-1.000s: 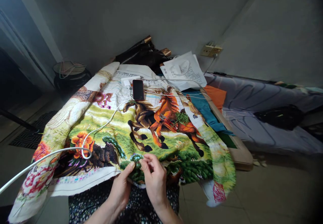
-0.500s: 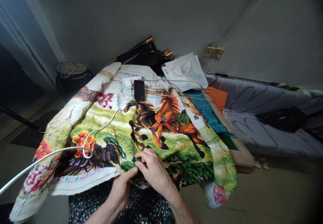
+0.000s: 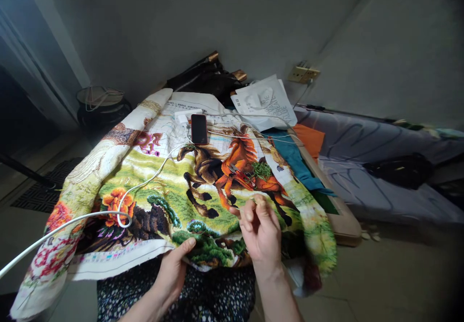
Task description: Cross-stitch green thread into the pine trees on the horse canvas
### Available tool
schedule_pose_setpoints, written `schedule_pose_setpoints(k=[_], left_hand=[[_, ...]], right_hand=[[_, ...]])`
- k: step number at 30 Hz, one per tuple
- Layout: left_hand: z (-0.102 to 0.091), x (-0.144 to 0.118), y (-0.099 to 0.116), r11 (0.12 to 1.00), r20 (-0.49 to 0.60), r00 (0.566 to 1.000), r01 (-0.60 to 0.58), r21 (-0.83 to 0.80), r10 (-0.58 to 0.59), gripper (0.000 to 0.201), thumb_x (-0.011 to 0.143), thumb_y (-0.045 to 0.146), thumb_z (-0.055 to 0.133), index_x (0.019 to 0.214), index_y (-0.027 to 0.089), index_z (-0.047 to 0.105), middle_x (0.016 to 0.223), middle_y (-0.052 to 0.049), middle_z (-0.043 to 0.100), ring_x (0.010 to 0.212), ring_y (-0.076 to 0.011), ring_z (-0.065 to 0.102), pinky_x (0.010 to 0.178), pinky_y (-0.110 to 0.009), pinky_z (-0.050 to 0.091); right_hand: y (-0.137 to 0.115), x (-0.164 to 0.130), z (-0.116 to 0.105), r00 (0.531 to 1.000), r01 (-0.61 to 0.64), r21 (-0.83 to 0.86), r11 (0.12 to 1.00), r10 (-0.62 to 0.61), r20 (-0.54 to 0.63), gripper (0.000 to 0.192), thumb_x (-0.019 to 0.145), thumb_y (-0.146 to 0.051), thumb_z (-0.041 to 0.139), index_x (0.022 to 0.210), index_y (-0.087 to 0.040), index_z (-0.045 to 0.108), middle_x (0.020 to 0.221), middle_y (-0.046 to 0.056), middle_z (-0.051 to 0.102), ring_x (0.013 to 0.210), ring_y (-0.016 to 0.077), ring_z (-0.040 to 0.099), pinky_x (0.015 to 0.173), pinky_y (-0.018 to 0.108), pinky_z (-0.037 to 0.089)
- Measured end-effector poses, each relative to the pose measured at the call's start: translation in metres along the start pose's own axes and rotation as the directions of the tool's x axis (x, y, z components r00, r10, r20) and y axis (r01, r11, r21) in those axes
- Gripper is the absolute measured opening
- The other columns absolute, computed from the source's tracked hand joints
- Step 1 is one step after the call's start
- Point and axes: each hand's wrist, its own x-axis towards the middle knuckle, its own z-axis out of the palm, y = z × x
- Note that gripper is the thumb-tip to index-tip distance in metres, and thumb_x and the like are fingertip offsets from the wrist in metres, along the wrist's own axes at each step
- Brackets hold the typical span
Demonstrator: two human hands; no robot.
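Note:
A large cross-stitch canvas [image 3: 170, 177] with galloping horses and flowers lies spread before me, its sides rolled. My left hand [image 3: 174, 269] grips the near edge, thumb on top and fingers hidden underneath. Raised above the lower right of the picture is my right hand [image 3: 261, 230], palm turned up and fingers pinched together. What it pinches is too small to make out. Red-handled scissors [image 3: 243, 177] and a tangle of green thread [image 3: 262, 170] rest on the orange horse.
A phone [image 3: 199, 129] lies on the canvas beside a white charger [image 3: 183, 117]. Across the left side runs a white cable [image 3: 65, 226]. Behind are a white bag [image 3: 264, 103] and a wall socket [image 3: 303, 74]; a black stool [image 3: 103, 107] stands left.
My right hand has lifted off the canvas near the left thumb and moved right, turning palm up. My left hand stays at the edge.

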Motion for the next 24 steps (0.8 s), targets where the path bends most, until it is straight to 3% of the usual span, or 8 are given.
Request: schedule_pose_setpoints(k=[3,5,8,12,15,24], left_hand=[[0.002,0.000,0.000,1.000,0.002,1.000,-0.002,-0.005,0.002,0.031,0.057,0.023,0.082,0.085,0.012,0.075,0.084,-0.008,0.077,0.098,-0.0290,0.067,0.099,-0.043,0.044],[0.001,0.000,-0.001,1.000,0.012,1.000,-0.001,-0.002,0.001,0.029,0.058,0.023,0.081,0.085,0.012,0.075,0.085,-0.009,0.077,0.097,-0.0282,0.067,0.098,-0.042,0.045],[0.000,0.002,-0.002,1.000,0.013,1.000,-0.017,0.006,0.017,0.027,0.058,0.022,0.081,0.082,0.012,0.075,0.085,-0.008,0.076,0.090,-0.0256,0.067,0.097,-0.041,0.045],[-0.001,0.004,-0.003,0.999,-0.018,0.999,-0.033,0.000,0.033,0.025,0.056,0.021,0.082,0.078,0.013,0.075,0.081,-0.006,0.076,0.087,-0.0232,0.067,0.098,-0.040,0.044],[-0.001,0.003,-0.003,0.999,-0.029,0.999,-0.045,-0.009,0.045,0.025,0.055,0.020,0.082,0.078,0.014,0.075,0.081,-0.005,0.076,0.088,-0.0228,0.067,0.097,-0.039,0.044],[-0.005,0.006,-0.005,0.999,-0.014,0.998,-0.053,-0.003,0.053,0.027,0.056,0.020,0.082,0.082,0.015,0.076,0.082,-0.005,0.075,0.084,-0.0225,0.067,0.092,-0.038,0.047]], right_hand=[[0.011,-0.013,-0.004,0.999,0.032,-0.144,0.989,-0.033,-0.002,0.023,0.090,-0.038,0.060,0.079,-0.022,0.049,0.051,-0.010,0.049,0.039,0.0043,0.039,0.046,0.016,0.039],[0.024,-0.026,-0.007,0.997,-0.043,-0.320,0.946,0.060,0.045,0.025,0.094,-0.041,0.052,0.078,-0.022,0.047,0.047,-0.010,0.047,0.037,0.0054,0.037,0.040,0.016,0.032],[0.039,-0.046,-0.009,0.961,-0.091,-0.593,0.800,0.226,0.157,0.025,0.095,-0.040,0.047,0.080,-0.021,0.051,0.047,-0.009,0.044,0.040,0.0073,0.037,0.039,0.017,0.029],[0.045,-0.058,-0.007,0.941,0.071,-0.827,0.558,0.238,0.241,0.018,0.091,-0.026,0.049,0.089,-0.018,0.065,0.055,-0.003,0.053,0.049,0.0111,0.048,0.047,0.020,0.037],[0.046,-0.060,-0.004,0.952,0.107,-0.878,0.466,0.206,0.226,0.023,0.089,-0.023,0.049,0.089,-0.019,0.072,0.055,-0.001,0.058,0.048,0.0125,0.051,0.046,0.021,0.039],[0.048,-0.057,-0.002,0.955,0.137,-0.900,0.414,0.187,0.231,0.025,0.090,-0.023,0.051,0.091,-0.020,0.076,0.056,0.000,0.064,0.047,0.0130,0.054,0.045,0.020,0.039]])
